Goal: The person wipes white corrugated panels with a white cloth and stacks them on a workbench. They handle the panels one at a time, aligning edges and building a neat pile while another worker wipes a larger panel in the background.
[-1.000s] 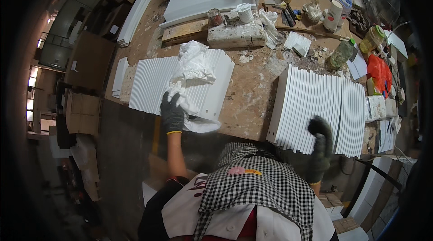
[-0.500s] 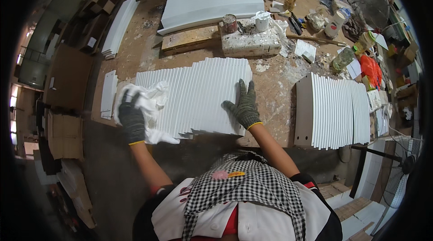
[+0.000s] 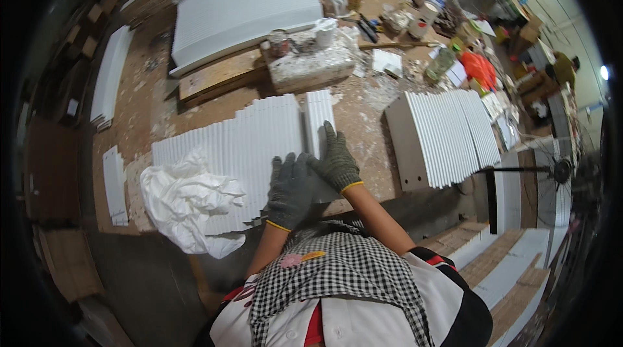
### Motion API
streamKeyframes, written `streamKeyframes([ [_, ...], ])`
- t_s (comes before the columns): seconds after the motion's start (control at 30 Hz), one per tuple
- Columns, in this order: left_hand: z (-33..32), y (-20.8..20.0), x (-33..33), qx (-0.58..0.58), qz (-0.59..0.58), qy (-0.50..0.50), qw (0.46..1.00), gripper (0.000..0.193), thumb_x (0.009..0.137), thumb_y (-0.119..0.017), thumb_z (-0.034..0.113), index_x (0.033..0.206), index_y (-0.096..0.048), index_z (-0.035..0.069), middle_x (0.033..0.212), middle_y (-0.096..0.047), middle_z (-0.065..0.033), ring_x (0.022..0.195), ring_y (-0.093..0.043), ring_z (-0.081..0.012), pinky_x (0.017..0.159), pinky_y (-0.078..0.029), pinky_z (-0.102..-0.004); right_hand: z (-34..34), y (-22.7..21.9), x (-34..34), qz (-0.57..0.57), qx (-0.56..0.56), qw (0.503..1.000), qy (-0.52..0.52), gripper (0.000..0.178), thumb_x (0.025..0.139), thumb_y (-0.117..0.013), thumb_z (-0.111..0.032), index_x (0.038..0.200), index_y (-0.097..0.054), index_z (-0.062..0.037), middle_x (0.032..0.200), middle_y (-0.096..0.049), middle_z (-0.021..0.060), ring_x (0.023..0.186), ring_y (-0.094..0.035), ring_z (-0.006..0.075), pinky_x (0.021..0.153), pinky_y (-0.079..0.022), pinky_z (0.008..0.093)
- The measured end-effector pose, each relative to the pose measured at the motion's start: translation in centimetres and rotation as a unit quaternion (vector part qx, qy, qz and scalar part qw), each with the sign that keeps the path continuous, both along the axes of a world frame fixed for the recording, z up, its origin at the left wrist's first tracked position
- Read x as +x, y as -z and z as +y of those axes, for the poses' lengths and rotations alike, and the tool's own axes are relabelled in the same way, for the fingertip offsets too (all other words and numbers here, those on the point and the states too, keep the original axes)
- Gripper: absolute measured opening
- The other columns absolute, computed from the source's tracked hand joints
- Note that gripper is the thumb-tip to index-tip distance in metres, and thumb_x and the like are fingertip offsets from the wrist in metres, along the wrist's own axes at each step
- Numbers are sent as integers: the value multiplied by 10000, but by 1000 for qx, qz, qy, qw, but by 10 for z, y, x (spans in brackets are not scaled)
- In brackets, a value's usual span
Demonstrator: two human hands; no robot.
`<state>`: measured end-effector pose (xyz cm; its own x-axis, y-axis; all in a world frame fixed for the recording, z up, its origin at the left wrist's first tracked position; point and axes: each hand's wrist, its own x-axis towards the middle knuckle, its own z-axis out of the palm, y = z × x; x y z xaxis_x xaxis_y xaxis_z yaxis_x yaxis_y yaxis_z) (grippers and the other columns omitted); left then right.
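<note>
A row of white slats or narrow panels [image 3: 227, 152] stands packed on edge on the workbench in front of me. At its right end a small bundle of white slats [image 3: 319, 110] is parted from the row by a narrow gap. My left hand [image 3: 289, 188], in a dark grey glove, lies with fingers stretched over the row's right end. My right hand [image 3: 336, 160], gloved likewise, rests on the small bundle, fingers extended and thumb apart toward the gap. A crumpled white cloth [image 3: 188, 198] covers the row's near left part and hangs over the bench edge.
Another stack of white slats [image 3: 444, 136] stands at the right. Beyond are a wooden block [image 3: 224, 73], a paint-stained block [image 3: 311, 71] with cups, and a large white stack [image 3: 246, 16], with a co-worker's gloved hand [image 3: 334, 0] beside it. A fan [image 3: 561, 168] stands far right.
My left hand has let go of the white cloth and moved right to the row's end. A small bundle of slats now stands apart under my right hand. The view has turned.
</note>
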<state>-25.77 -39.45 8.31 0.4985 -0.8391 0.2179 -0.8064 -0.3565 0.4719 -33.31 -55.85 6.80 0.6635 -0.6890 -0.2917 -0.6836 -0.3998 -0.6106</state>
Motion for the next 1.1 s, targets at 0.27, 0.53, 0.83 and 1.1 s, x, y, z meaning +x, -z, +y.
streamKeyframes([
  [0.27,-12,10,-12,-39,-1,35,999,552,966,-686,213,1460,-542,14,1501,-566,-211,1424,-515,-434,1233,-360,-600,-68,32,-62,-111,104,986,64,1070,797,-892,-249,1669,-298,-77,1608,-462,274,1250,-673,375,1051,-553,453],
  [0.53,-83,51,-37,-29,497,-4,867,826,997,-739,311,1584,-315,-87,1507,-500,-256,1396,-512,-330,1176,-421,-478,-92,116,-148,-447,496,716,204,739,942,-778,-277,1566,-477,-19,1301,-658,90,1045,-658,156,911,-579,337],
  [0.83,-140,86,-74,-39,562,-20,826,1039,963,-766,346,1629,-128,-133,1323,-641,-244,1113,-684,-289,964,-575,-431,-114,131,-170,-284,82,952,83,513,1041,-663,-352,1457,-600,-60,1257,-699,178,1120,-683,293,959,-573,405],
  [1.1,-178,80,-128,22,149,-2,989,1109,897,-768,467,1686,-143,1,1547,-448,-365,1376,-532,-484,1151,-442,-504,-116,21,-163,56,-173,983,26,267,933,-658,-232,1110,-675,-34,1213,-682,210,1161,-668,406,986,-547,481],
])
